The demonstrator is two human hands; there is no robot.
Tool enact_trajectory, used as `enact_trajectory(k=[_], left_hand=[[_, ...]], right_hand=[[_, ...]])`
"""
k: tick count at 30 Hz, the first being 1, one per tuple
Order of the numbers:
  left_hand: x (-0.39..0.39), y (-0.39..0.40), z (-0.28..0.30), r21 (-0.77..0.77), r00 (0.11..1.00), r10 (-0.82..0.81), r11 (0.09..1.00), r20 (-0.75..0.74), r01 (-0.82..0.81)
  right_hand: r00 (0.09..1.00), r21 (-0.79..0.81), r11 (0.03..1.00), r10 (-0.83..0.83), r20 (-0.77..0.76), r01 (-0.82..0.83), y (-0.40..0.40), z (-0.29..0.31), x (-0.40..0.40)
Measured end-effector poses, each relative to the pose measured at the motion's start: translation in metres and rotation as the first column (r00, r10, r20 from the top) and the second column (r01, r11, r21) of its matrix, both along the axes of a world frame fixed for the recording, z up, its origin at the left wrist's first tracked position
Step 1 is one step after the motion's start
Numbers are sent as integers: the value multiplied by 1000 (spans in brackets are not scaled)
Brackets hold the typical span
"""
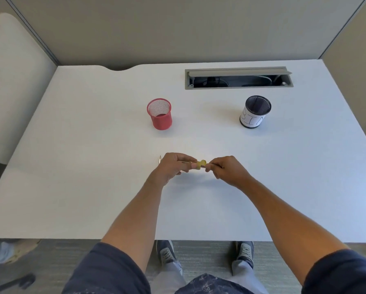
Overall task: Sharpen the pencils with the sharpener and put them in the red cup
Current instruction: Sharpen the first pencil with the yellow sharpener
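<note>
Both hands meet above the middle of the white desk (93, 187). My left hand (171, 167) pinches a small yellow sharpener (200, 164) between thumb and fingers. A thin pencil end (160, 160) sticks out past the left side of that hand. My right hand (225, 169) grips a pencil (208, 165) whose end goes into the sharpener's right side; most of this pencil is hidden by the fingers. The red mesh cup (159, 114) stands upright farther back, left of centre, and looks empty.
A black mesh cup wrapped in white paper (255, 112) stands at the back right. Behind it an open cable slot (239, 78) is cut into the desk. Grey partition walls enclose the desk on three sides.
</note>
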State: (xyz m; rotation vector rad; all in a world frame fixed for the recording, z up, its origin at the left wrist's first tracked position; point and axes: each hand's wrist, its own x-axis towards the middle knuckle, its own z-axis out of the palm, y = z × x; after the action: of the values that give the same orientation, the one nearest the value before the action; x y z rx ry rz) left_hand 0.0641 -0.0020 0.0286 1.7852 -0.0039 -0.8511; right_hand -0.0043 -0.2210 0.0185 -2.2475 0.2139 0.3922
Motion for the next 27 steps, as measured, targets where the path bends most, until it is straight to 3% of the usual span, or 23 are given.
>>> enact_trajectory(k=[7, 12, 16, 21, 24, 27], left_hand=[[-7, 6, 5, 6, 1000, -2, 1000, 16, 2], [-16, 7, 20, -43, 999, 46, 998, 2, -46], [-19, 9, 32, -50, 996, 72, 996, 42, -70], [-22, 9, 45, -26, 995, 28, 999, 93, -25], [-27, 9, 51, -21, 994, 23, 1000, 103, -21], [-29, 11, 54, 20, 996, 24, 999, 84, -26]], right_hand=[[989, -12, 1000, 29, 147, -28, 2, 3, -11], [921, -271, 962, 144, 362, -44, 9, 19, -10], [984, -215, 973, 119, 132, -89, 12, 33, -5], [993, 184, 979, 98, -72, -84, 4, 47, -2], [987, 186, 971, 156, -33, -147, 0, 54, -4], [968, 61, 967, 243, 60, -247, -1, 57, -3]])
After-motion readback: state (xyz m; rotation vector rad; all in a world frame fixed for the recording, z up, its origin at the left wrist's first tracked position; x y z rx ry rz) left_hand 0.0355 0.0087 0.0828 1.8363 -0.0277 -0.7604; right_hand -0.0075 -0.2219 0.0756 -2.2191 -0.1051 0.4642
